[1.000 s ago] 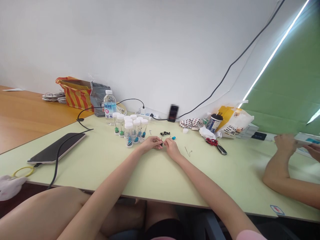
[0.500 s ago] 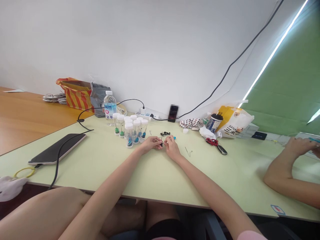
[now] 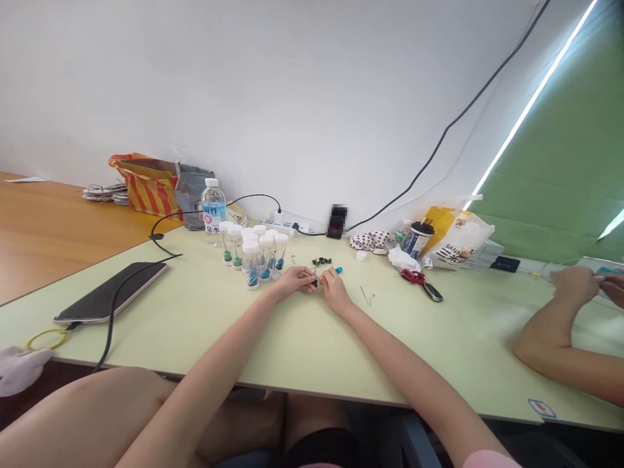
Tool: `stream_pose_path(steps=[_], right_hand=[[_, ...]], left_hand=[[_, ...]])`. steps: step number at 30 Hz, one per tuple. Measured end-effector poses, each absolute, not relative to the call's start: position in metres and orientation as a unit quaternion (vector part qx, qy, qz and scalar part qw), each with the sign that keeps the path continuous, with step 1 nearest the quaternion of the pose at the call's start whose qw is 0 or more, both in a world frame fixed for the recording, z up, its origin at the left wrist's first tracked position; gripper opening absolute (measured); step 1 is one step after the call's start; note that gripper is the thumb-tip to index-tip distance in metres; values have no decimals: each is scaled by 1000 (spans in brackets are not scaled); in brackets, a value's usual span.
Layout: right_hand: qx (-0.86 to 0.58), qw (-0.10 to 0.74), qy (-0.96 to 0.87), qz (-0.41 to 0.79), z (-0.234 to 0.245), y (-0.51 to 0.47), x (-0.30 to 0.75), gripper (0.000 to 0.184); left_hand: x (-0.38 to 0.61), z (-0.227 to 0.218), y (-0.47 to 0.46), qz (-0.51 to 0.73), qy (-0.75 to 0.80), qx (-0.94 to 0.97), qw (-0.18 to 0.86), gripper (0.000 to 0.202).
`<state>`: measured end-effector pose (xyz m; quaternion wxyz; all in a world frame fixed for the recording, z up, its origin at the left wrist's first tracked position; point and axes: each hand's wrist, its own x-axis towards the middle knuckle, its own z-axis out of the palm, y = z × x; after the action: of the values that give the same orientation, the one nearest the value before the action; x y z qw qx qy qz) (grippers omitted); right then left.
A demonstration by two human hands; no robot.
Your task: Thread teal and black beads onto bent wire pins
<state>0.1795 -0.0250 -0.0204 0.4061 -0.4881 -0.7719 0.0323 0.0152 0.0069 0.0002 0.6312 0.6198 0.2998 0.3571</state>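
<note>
My left hand (image 3: 292, 281) and my right hand (image 3: 333, 286) meet near the middle of the pale green table (image 3: 302, 338), fingertips pinched together on a small dark part (image 3: 315, 281) with a thin wire. Just beyond them lie several small black pieces (image 3: 322, 261) and a blue bead (image 3: 338, 269). To the left of my hands stands a cluster of clear vials with white caps (image 3: 253, 253), holding green and blue bits. A bent wire (image 3: 367, 296) lies right of my right hand.
A phone (image 3: 113, 292) on a black cable lies at the left, a water bottle (image 3: 213, 209) behind the vials. Red-handled pliers (image 3: 419, 281), a cup (image 3: 418, 238) and a yellow bag (image 3: 455, 240) sit at the back right. Another person's arm (image 3: 560, 338) rests at the right.
My hands stay pinched together in the same spot. The other person's hand at the right has shifted further right and set down the pale object it held.
</note>
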Motion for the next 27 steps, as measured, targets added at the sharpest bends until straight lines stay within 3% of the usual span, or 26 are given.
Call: stream_pose_path(steps=[10,27], right_hand=[[-405,465,-785,54,-14,-30,181,8],[-520,357,-772,-73,-20,-29,182,19]], left_hand=[[14,-1,8,361,298,618,632,34],[15,-4,10,352,289,626,633,33]])
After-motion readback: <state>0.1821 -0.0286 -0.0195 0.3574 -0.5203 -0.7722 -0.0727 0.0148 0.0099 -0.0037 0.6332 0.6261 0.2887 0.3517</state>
